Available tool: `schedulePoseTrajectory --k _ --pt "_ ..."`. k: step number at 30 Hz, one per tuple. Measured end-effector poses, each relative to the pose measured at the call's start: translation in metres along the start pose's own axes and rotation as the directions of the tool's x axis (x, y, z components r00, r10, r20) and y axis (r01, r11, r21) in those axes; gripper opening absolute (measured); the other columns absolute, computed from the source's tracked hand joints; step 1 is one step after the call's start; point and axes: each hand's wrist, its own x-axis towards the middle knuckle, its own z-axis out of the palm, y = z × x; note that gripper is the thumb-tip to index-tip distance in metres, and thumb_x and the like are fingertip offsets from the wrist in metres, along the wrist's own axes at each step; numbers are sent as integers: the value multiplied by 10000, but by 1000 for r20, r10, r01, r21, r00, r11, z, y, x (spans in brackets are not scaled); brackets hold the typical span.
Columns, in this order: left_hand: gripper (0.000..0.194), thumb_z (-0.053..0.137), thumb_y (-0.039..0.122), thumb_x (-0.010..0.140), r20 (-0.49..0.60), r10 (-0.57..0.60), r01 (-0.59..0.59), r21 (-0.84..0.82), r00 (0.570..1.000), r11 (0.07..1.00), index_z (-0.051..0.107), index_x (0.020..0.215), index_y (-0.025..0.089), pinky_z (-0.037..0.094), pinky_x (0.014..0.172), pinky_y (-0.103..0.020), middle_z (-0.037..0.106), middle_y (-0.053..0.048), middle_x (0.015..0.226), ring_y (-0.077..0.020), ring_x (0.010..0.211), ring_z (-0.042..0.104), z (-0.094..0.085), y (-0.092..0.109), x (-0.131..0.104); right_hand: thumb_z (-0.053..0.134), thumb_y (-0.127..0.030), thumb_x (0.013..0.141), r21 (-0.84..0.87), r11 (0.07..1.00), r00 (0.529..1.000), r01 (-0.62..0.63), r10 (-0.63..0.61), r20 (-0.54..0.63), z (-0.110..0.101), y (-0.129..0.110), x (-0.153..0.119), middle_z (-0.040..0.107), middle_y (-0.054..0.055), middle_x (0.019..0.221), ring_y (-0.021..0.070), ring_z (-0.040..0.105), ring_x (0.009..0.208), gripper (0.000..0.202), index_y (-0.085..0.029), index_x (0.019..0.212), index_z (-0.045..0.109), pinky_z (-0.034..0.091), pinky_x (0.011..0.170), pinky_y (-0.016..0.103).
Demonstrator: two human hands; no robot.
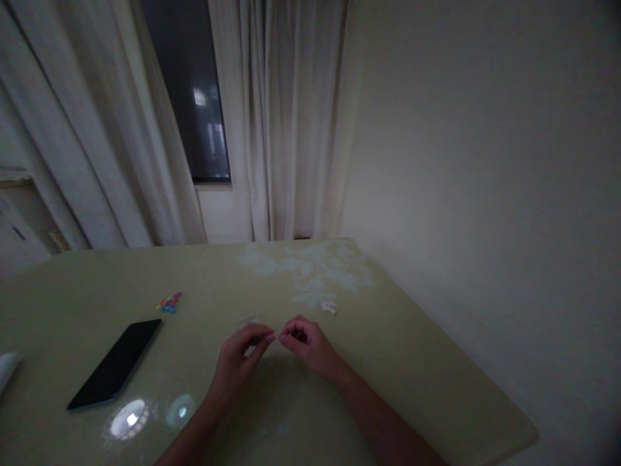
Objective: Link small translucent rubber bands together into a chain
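My left hand (241,355) and my right hand (306,343) meet fingertip to fingertip above the table. Both are closed in a pinch. Something tiny shows between the fingertips, too small and dim to name. Just behind my left hand lies a flat, clear piece (248,321), perhaps plastic, partly hidden by the fingers. Beyond my right hand is a little cluster of small white pieces (329,307). Farther to the left sits a small pile of brightly coloured pieces (169,302) in pink, yellow, green and blue.
A dark tablet or large phone (116,364) lies flat at the left. At the left edge a white object (8,367) is cut off. The glossy table (388,362) has a pale floral pattern and meets a wall at right. Curtains (301,129) hang behind.
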Motion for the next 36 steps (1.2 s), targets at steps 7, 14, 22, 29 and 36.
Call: schedulePoseTrajectory --k 7,14,22,29,36 --pt "292 788 490 778 -226 -201 219 58 953 974 798 898 224 646 747 -344 836 -49 849 -243 773 791 -44 -26 20 714 -323 885 -77 996 998 -52 49 -41 3 4 -1 620 -3 795 131 535 701 142 -182 902 724 435 669 251" --pt "281 710 476 802 -304 -200 263 180 931 948 793 880 219 637 766 -380 835 -66 847 -262 775 787 -48 -40 21 717 -258 864 -71 997 999 -38 37 -15 7 6 -2 596 -10 798 122 509 687 85 -176 883 726 401 644 245" --pt "235 542 328 898 -141 40 37 506 989 862 761 871 248 598 798 -351 800 -69 931 -248 836 761 -38 -46 19 719 -169 864 -172 985 999 2 -8 -32 11 6 -3 580 -14 814 119 514 696 16 -167 880 721 405 653 239" --pt "415 571 90 737 161 5 -121 724 987 679 748 1099 190 588 910 -357 770 -131 1174 -290 1057 737 -41 -40 14 712 -48 844 -439 897 985 51 -118 -127 8 15 -2 612 8 889 127 534 720 126 -167 882 696 429 726 253" --pt "466 599 71 756 245 -89 -150 801 966 579 750 1188 164 585 956 -354 745 -143 1267 -294 1118 725 -37 -35 15 699 -69 866 -488 872 973 24 -132 -188 -3 13 2 632 25 909 146 555 742 109 -177 879 693 441 727 263"
